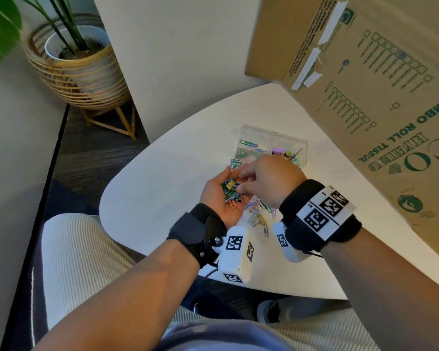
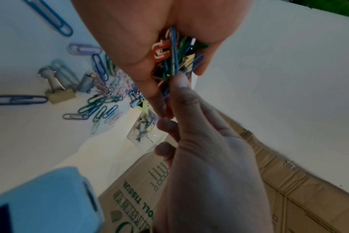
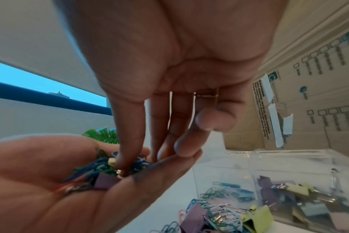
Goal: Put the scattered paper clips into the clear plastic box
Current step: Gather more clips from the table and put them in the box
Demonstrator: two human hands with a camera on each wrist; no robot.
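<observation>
Clips (image 1: 230,192) of many colours fill the cupped, upturned left hand (image 1: 219,198) while the right hand (image 1: 269,181) pinches among them, more clips (image 1: 260,211) lying on the table (image 1: 162,188) beside the clear box (image 1: 271,145).

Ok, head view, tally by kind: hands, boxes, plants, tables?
Hands: 2 (left hand cupping paper clips, right hand)
Clear plastic box: 1
Cardboard box: 1
Potted plant: 1
Table: 1
Total: 6
</observation>
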